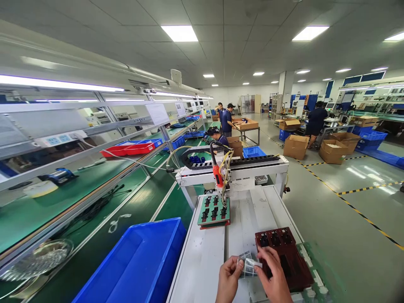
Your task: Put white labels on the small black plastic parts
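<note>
Between my two hands is a small glossy, see-through plastic piece with pale and grey rectangles [249,266]; I cannot make out its exact kind. My left hand [229,277] pinches its left edge with thumb and fingers. On the other side, my right hand [274,274] has its fingers closed on the right edge. Just beyond and partly behind my right hand lies a dark red fixture [295,261] with several black parts in its back row. Farther off, a green fixture [206,216] carries several black parts under the machine's orange-red screwdriver head [217,176].
A white gantry machine [202,179] spans the white worktable [205,265]. At the left stands a blue bin [132,252] beside a green conveyor [145,193]. Co-workers [226,120] are at benches farther back. Cardboard boxes [296,147] stand on the floor at the right.
</note>
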### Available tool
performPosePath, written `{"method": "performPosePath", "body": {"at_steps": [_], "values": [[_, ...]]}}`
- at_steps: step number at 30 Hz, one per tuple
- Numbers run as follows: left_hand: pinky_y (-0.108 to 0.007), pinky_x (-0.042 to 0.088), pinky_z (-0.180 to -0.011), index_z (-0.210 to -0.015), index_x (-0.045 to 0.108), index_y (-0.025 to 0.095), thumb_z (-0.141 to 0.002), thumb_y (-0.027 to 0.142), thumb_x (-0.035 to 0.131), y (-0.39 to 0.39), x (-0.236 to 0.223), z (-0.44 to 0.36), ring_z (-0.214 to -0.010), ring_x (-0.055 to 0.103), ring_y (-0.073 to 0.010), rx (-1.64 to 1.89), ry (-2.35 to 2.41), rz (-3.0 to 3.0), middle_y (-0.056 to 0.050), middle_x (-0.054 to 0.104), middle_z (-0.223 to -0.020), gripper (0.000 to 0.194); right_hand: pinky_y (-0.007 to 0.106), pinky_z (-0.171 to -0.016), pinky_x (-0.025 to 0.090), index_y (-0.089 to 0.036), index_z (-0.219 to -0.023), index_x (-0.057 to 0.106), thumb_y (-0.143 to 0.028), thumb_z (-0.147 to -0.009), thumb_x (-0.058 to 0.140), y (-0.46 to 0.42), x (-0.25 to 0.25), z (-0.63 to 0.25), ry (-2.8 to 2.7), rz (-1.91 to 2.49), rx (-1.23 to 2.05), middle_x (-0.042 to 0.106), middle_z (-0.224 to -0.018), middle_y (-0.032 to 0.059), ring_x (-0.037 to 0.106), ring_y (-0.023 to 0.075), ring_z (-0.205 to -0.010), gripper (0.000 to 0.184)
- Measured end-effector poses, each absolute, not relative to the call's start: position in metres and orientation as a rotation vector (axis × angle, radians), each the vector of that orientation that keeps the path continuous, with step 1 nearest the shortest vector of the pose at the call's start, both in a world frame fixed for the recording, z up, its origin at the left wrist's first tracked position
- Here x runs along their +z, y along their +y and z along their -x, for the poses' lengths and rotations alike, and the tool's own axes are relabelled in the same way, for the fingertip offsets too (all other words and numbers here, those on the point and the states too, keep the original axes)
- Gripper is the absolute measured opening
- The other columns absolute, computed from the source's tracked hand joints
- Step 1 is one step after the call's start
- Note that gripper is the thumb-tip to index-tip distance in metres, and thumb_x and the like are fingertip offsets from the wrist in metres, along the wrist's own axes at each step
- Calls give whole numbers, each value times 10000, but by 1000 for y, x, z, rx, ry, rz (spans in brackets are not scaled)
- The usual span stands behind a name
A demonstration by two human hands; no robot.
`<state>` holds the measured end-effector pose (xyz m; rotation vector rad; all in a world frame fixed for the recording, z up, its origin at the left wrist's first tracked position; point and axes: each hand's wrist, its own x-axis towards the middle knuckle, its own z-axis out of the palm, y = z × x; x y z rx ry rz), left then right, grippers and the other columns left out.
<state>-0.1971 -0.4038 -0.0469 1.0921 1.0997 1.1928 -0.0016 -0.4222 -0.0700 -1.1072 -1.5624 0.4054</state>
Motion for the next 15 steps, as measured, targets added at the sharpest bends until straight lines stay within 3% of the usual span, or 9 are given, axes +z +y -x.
{"method": "performPosePath", "body": {"at_steps": [3, 7, 10, 15], "values": [[-251, 360, -635, -746, 667, 170, -784, 668, 806, -405, -47, 196, -607, 476, -115, 1167, 1091, -1119, 17, 637, -623, 519, 494, -972, 626, -308, -1561, 491, -354, -1029, 633, -418, -72, 8, -1463, 1138, 552, 767, -1062, 84, 739, 310, -1047, 552], [-264, 331, -629, -728, 651, 171, -787, 680, 792, -403, -51, 197, -613, 435, -120, 1157, 1134, -1149, 21, 586, -619, 531, 501, -1061, 574, -296, -1487, 552, -346, -1024, 634, -418, -75, 12, -1501, 1076, 627, 760, -998, 72, 733, 305, -1059, 473], [-270, 306, -622, -676, 604, 183, -798, 708, 760, -402, -54, 197, -611, 384, -119, 1159, 1189, -1169, 39, 508, -596, 562, 459, -1034, 601, -291, -1489, 507, -382, -1038, 627, -419, -75, 14, -1380, 1034, 797, 749, -1019, 66, 745, 276, -1027, 475], [-281, 333, -633, -606, 596, 188, -810, 717, 740, -406, -61, 197, -621, 407, -135, 1142, 1261, -1268, 33, 502, -575, 584, 462, -1016, 634, -352, -1622, 301, -344, -1004, 654, -417, -77, 33, -1186, 979, 884, 612, -1429, 142, 668, 299, -1255, 712]]}}
